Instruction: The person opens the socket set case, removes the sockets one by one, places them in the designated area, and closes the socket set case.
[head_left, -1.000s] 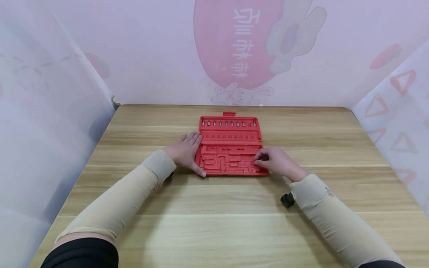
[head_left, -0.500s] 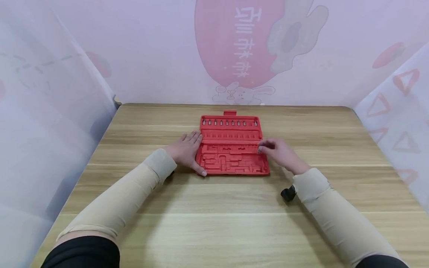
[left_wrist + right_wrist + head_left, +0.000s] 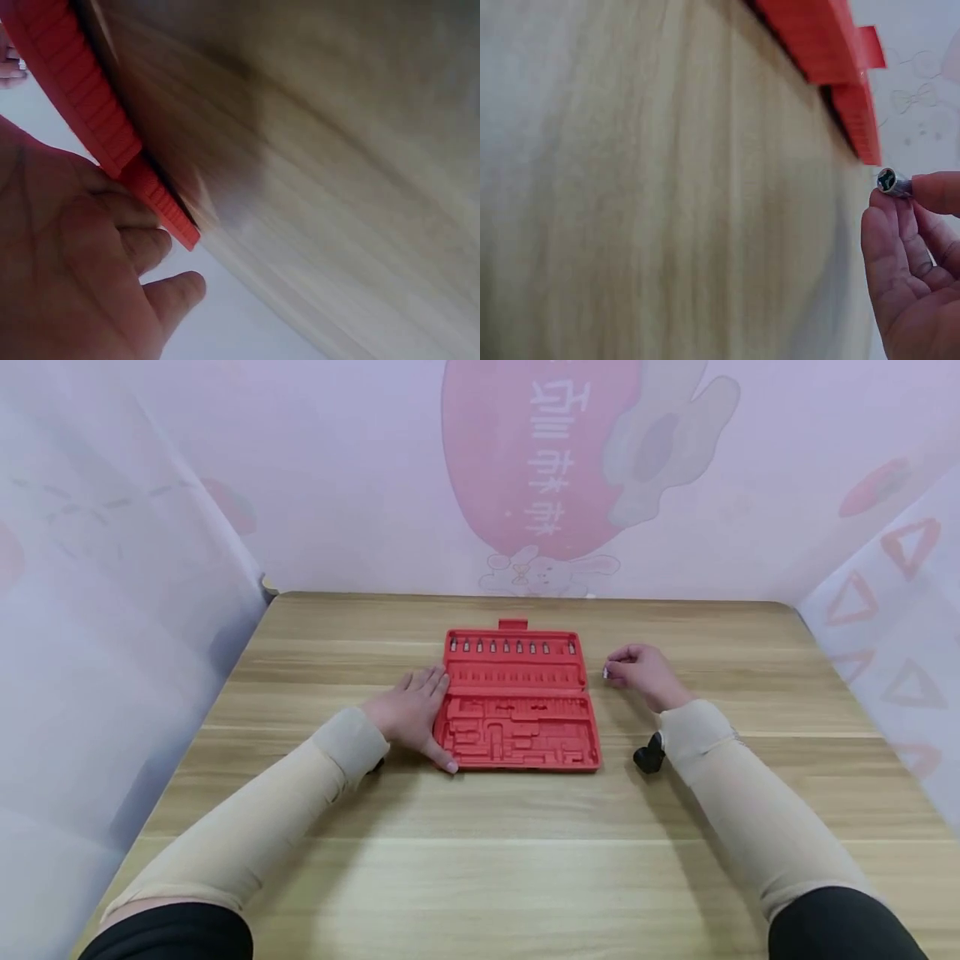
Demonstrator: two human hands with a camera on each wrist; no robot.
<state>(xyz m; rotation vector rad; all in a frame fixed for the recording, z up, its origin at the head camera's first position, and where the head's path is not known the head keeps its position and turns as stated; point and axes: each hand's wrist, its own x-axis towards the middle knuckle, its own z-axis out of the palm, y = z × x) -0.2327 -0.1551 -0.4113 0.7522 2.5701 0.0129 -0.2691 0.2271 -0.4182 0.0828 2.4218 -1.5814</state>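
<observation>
An open red tool case (image 3: 517, 692) lies flat on the wooden table, its upper half holding a row of small metal bits (image 3: 506, 646) along the far side. My left hand (image 3: 411, 708) rests against the case's left edge, fingers straight and thumb at the near corner; the left wrist view has the hand (image 3: 82, 247) along the red side wall. To the right of the case, apart from it, my right hand (image 3: 645, 675) pinches a small metal socket (image 3: 889, 182) between thumb and fingers. Its hollow end faces the right wrist camera.
The case's lower half has moulded recesses (image 3: 517, 739), and a latch tab (image 3: 513, 624) sticks out at the far edge. A printed cloth backdrop (image 3: 360, 477) stands behind the table (image 3: 480, 868) and along both sides.
My right hand has moved away from the case's lower right part, up and to the right, taking the socket out over the table. The left hand stays at the case's left edge.
</observation>
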